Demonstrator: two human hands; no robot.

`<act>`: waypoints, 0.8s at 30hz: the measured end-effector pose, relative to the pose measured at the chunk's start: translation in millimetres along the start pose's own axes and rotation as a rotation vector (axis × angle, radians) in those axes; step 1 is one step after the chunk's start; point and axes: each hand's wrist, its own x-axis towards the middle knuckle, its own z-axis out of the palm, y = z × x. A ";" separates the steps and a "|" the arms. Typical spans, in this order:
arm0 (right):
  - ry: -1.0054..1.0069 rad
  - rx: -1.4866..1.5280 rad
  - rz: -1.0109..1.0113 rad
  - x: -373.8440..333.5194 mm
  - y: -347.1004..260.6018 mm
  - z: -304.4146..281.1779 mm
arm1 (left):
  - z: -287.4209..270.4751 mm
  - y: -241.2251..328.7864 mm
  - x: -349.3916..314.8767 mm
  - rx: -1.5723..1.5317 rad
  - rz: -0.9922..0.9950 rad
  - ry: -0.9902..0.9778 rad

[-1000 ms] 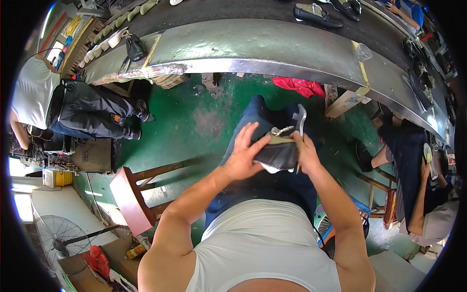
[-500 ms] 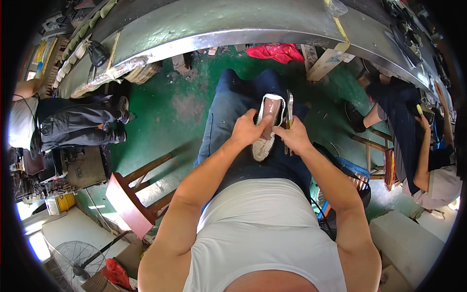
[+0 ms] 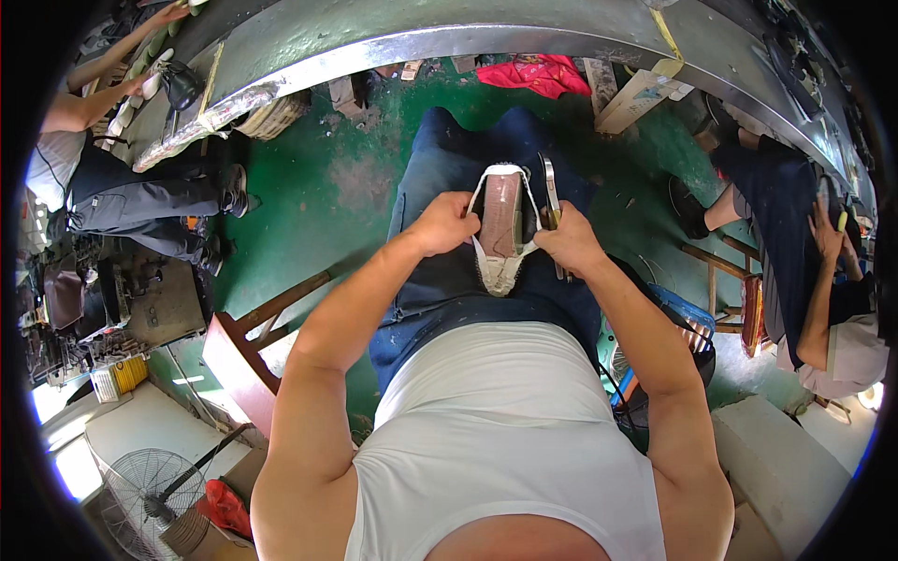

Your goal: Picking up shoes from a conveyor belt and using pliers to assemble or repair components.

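The shoe [image 3: 502,220] is over the lap [image 3: 432,290], its long axis from near to far, equally between the left hand [image 3: 446,224], pinching its left edge, and the right hand [image 3: 567,241], pinching its right edge and seemingly grasping a metal tool [image 3: 549,178].

Ahead of the right hand [image 3: 569,241], a red cloth [image 3: 538,75] shows below a metal bench [image 3: 393,47]. Behind and left of the left hand [image 3: 444,224] are a wooden stool [image 3: 236,379] and a wire fan [image 3: 150,491].
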 end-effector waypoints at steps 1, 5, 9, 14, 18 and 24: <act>-0.002 0.000 0.000 0.0 3.5 -0.1 | 0.7 3.6 -1.8 -0.001 -0.001 0.001; -0.087 0.367 -0.014 -23.6 30.2 -17.6 | 21.1 15.2 -14.9 -0.501 -0.141 -0.055; -0.374 0.283 0.152 -63.7 26.5 -48.9 | 48.7 2.2 -26.8 -0.596 0.012 -0.044; -0.082 -0.555 -0.581 -65.9 17.9 -41.8 | 58.6 4.1 -31.0 -0.500 0.041 -0.036; 0.031 -0.888 -0.761 -53.6 -9.3 -41.6 | 64.4 -4.5 -29.2 -0.187 0.130 0.009; -0.375 -0.737 -0.596 -43.9 -13.4 -35.5 | 65.9 -22.3 -22.9 -0.372 0.129 -0.093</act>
